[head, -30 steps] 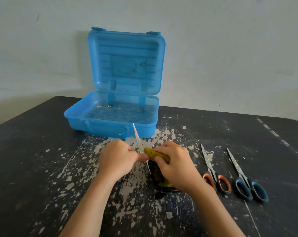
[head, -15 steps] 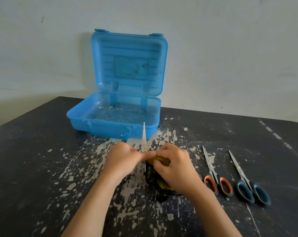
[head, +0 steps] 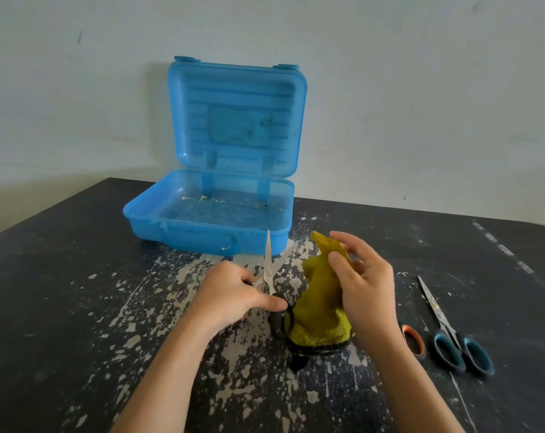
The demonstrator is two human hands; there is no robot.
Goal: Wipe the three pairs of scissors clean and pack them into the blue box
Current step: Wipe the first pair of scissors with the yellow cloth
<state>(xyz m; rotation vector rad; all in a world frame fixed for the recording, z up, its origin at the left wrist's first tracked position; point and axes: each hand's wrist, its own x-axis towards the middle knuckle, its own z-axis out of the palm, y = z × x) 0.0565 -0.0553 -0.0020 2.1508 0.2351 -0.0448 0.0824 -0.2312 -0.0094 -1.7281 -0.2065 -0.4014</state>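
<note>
My left hand [head: 230,295] grips a pair of black-handled scissors [head: 268,267] near the pivot, the blades pointing away toward the blue box [head: 208,235]. My right hand [head: 363,282] pinches a yellow cloth [head: 319,304] and holds it up just right of the scissors, off the blades. The box stands open and holds no scissors, its lid upright against the wall. To the right lie blue-handled scissors [head: 452,335]. An orange-handled pair [head: 414,339] lies beside them, mostly hidden behind my right wrist.
The black table [head: 62,292] is flecked with pale paint chips around my hands. A white wall rises right behind the box. The table's left edge slants off at the far left.
My right hand has lifted the yellow cloth off the blades and moved it right. My left hand slid down toward the handles, and the blades now point straight away.
</note>
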